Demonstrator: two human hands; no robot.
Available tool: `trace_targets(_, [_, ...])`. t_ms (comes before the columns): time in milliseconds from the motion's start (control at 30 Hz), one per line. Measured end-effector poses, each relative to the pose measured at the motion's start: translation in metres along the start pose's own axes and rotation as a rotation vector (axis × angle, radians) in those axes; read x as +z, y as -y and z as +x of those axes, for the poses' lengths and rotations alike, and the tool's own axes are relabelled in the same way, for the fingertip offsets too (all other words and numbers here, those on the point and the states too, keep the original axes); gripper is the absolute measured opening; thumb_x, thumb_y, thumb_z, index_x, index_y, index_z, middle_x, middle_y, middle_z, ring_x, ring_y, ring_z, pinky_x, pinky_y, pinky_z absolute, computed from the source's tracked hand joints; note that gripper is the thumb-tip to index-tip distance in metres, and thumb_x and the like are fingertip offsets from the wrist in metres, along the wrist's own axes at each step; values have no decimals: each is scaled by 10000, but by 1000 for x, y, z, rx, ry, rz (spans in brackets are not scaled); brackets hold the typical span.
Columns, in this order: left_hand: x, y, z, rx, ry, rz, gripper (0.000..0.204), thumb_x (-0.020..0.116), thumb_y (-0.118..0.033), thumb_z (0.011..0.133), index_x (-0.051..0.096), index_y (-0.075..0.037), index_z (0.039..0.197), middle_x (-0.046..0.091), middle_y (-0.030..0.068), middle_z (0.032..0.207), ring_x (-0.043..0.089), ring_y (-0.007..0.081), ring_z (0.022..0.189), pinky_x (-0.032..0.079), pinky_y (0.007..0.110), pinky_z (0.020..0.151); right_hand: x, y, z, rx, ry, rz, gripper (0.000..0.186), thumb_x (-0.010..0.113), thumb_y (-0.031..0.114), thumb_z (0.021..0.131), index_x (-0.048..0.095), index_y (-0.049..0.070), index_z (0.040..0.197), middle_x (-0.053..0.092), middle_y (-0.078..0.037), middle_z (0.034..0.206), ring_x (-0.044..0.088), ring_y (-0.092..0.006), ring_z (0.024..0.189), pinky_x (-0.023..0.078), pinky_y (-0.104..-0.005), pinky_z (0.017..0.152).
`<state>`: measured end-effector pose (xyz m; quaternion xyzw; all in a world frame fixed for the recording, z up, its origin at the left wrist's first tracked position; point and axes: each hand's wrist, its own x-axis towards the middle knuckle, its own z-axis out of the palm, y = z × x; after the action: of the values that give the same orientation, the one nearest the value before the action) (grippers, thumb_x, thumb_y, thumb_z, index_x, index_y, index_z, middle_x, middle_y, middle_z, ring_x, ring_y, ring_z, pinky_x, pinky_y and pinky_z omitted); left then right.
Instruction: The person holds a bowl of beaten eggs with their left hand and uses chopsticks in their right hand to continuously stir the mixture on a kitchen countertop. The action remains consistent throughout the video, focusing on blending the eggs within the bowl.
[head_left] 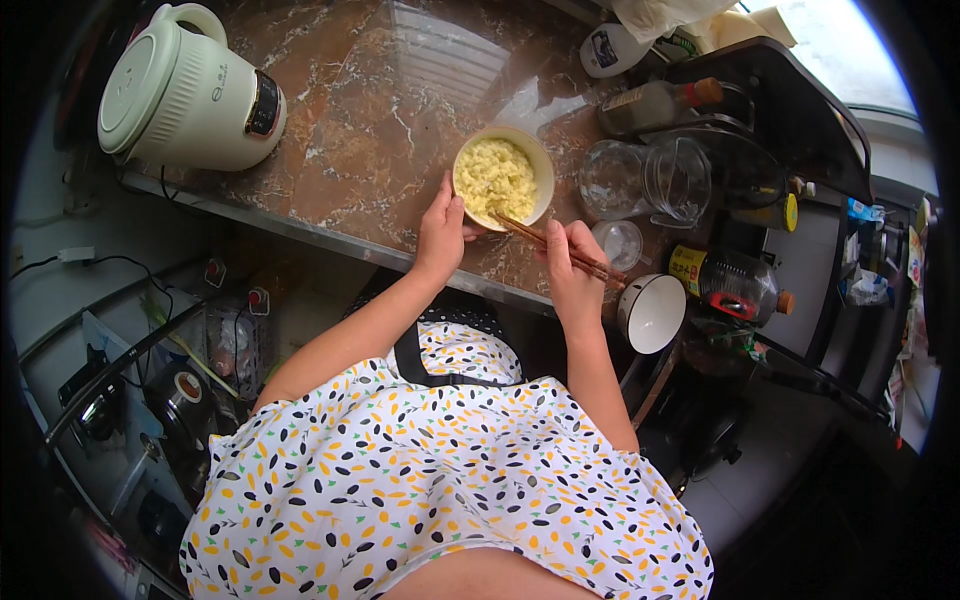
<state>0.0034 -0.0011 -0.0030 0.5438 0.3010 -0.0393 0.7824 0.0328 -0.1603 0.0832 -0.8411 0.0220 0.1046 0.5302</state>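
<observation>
Right now I'm seeing the fingers of the right hand [575, 277] clamping on brown chopsticks [540, 238], whose tips are dipping into the crumbly yellow mash [493, 172]. The fingers of the left hand [441, 230] are clasping the cream bowl [546, 178] around that mash, gripping from its left and near side. The bowl is sitting just in from the front edge of the surface [350, 130]; whether its base is resting there or being lifted slightly, I'm not able to tell.

My worry is starting with that one-sided hold: if the chopsticks are pushing hard against the wall, the bowl could be twisting out of the fingers and tipping toward the front edge. The mash is lying up against the near rim, so a brisk scoop could be spilling some.

Further out, the chopsticks' rear ends are pointing at a white bowl [656, 314] by the front edge, toward the right end. I'm not sure whether they're touching it, but a backward jab could be knocking it over. A small clear container [618, 243] is standing near the knuckles, with a glass jug [684, 182] beyond; a wide sweep rightward could be clipping either.
</observation>
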Motion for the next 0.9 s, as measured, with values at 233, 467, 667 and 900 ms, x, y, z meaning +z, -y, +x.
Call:
trace_targets(233, [1, -3, -4, -26, 2, 34, 515, 347, -176, 1025, 196, -47, 1500, 571, 121, 1196, 668, 167, 860, 563, 267, 686, -6, 16, 4, -35, -91, 74, 308, 552, 199, 969, 522, 20, 720, 595, -41, 618, 520, -82, 549, 406, -253, 509])
trace_targets(467, [2, -1, -3, -2, -13, -3, 511, 345, -178, 1025, 204, -53, 1499, 578, 114, 1178, 667, 157, 841, 560, 262, 684, 0, -5, 2, -68, -32, -49, 311, 558, 208, 965, 518, 19, 722, 577, -57, 601, 514, -98, 542, 407, -264, 516])
trace_targets(667, [1, -3, -1, 1, 2, 8, 509, 336, -172, 1024, 201, -66, 1504, 569, 113, 1200, 666, 151, 836, 553, 260, 656, -5, 23, 7, -89, -167, 74, 311, 574, 192, 953, 497, 18, 708, 537, -67, 576, 467, -101, 522, 384, -291, 490])
trace_targets(900, [5, -4, -2, -86, -36, -18, 491, 317, -195, 1033, 222, -179, 1515, 577, 71, 1201, 675, 138, 785, 541, 251, 678, 2, 3, 6, -63, -78, -48, 315, 572, 181, 952, 485, 23, 694, 519, -56, 566, 486, -93, 530, 387, -281, 491])
